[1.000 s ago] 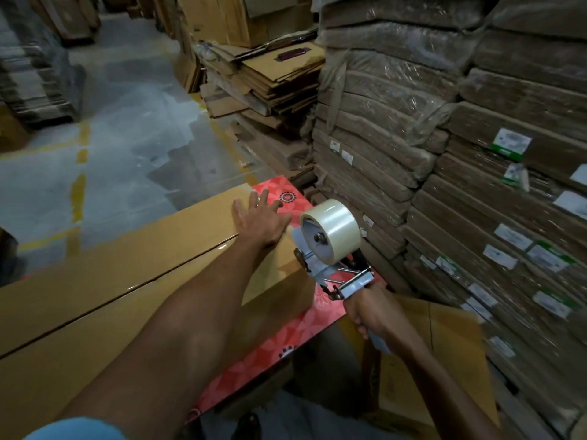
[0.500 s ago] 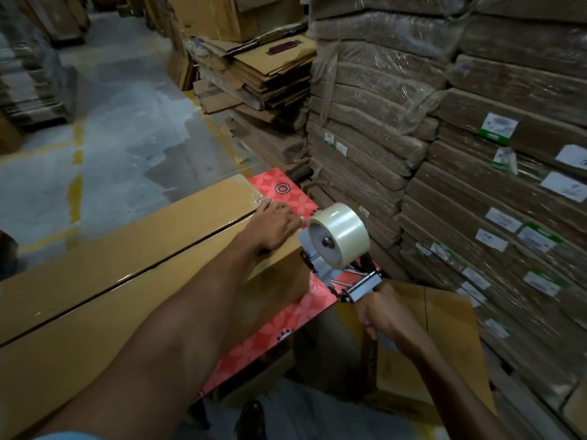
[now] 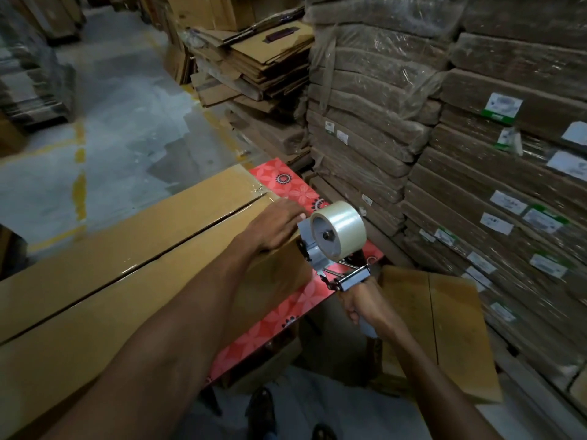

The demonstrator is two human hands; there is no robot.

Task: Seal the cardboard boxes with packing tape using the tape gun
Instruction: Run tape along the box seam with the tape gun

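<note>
Your tape gun [image 3: 330, 252] sits at the centre right of the frame, against the right end of the long cardboard box [image 3: 111, 281]. Its grey metal frame carries 1 cylindrical roll of glossy clear tape [image 3: 341, 228], and a bright chrome bracket sits above the handle. Your right hand [image 3: 362, 300] grips that handle with all fingers curled tightly round it.

Your left hand [image 3: 273, 223] lies palm down on the box top at the same end. Its fingers are extended and close together, pressing the flap, with the fingertips just beside the gun's frame.

The box is smooth tan corrugated board with a slight sheen. It runs from the lower left of the frame to the centre. Its 2 top flaps meet at 1 dark straight seam [image 3: 127, 271] along its length. A crinkled glossy patch shows at the seam's far end.

The box rests on a flat red surface [image 3: 286, 306] printed with a floral pattern. Below it, at the lower right, lies a flat sheet of cardboard [image 3: 444, 328].

At the right of the frame, flat cartons wrapped in wrinkled clear film [image 3: 397, 106] are stacked high, many with white and green labels [image 3: 502, 108]. At the upper centre is a ragged pile of flattened cardboard [image 3: 260, 65]. The upper left shows grey concrete floor [image 3: 127, 122] marked with worn yellow lines [image 3: 79, 179].
</note>
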